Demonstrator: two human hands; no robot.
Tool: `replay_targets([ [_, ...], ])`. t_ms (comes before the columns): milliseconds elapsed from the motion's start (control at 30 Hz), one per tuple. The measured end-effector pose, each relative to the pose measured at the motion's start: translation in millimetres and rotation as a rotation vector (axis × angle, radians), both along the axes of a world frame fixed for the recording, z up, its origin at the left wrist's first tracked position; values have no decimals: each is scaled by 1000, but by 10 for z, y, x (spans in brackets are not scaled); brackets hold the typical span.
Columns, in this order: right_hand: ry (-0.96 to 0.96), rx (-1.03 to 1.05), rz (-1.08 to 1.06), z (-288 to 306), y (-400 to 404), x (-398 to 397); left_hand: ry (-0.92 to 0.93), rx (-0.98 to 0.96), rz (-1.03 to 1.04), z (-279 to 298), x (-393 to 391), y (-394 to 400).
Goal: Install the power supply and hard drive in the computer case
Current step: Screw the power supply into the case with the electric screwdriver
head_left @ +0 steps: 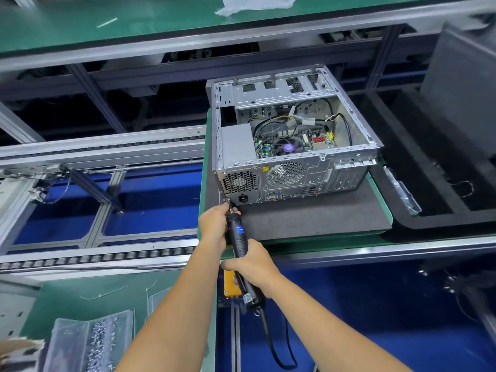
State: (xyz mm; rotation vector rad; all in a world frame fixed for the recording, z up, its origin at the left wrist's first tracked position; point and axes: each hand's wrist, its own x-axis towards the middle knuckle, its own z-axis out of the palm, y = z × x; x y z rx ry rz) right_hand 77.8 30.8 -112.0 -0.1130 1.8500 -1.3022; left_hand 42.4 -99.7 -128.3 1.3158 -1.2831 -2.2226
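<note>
I saw a bare, dull-grey sheet-metal case (295, 162) on a matt, foam-like black mat (308, 218); the screwdriver (239, 237) looked like glossy black plastic.

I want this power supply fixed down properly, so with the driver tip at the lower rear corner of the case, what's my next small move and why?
Probably press the electric screwdriver straight in and run it. Its tip sits at the bottom corner of the power supply on the computer case rear panel. The left hand steadies the nose and the right hand grips the body. Whether the screw is seated is too small to tell.
</note>
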Motion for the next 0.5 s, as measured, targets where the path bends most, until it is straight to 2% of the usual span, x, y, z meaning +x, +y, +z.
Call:
replay_targets([
  [233,-61,-55,-3,48,191,0,-2,-18,9,129,-33,116],
  [433,198,-119,-65,332,294,-188,149,-59,-69,661,-288,460],
  [500,210,-150,-63,470,352,-257,167,-44,-87,847,-338,512],
])
